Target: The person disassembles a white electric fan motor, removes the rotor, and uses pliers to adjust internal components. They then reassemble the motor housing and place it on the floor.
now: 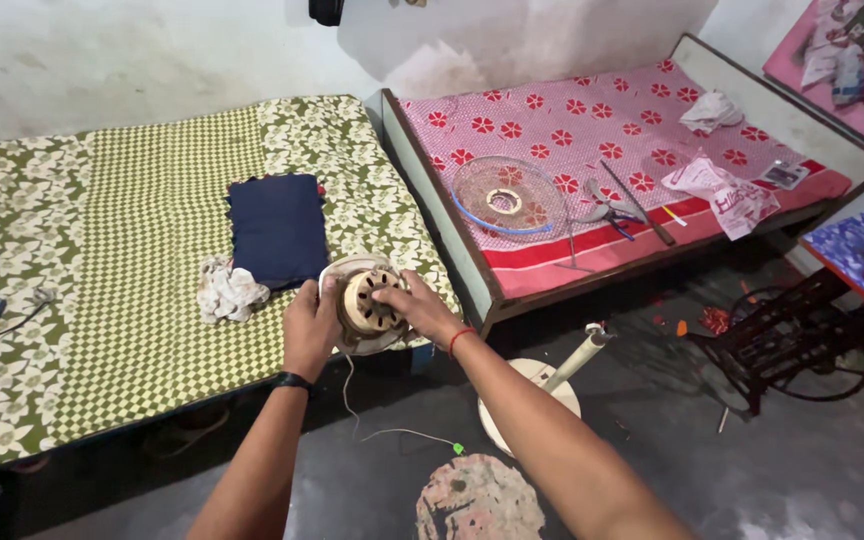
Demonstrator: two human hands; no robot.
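Observation:
A round beige fan motor housing (pixel 364 302) with slotted vents rests at the front edge of a green patterned bed (pixel 132 220). My left hand (pixel 309 328) grips its left side. On its top right, the fingers of my right hand (pixel 418 306) curl over the rim. A thin white cord (pixel 372 425) hangs from the housing toward the floor. A crumpled white rag (pixel 229 290) and a folded dark blue cloth (pixel 277 228) lie just left of the housing.
A second bed with a red flowered sheet (pixel 592 130) holds a round wire fan guard (pixel 505 196), pliers and a screwdriver (pixel 620 208), and white plastic bags (pixel 724 192). A fan base with its pole (pixel 552 385) lies on the grey floor, beside a black treadle frame (pixel 787 335).

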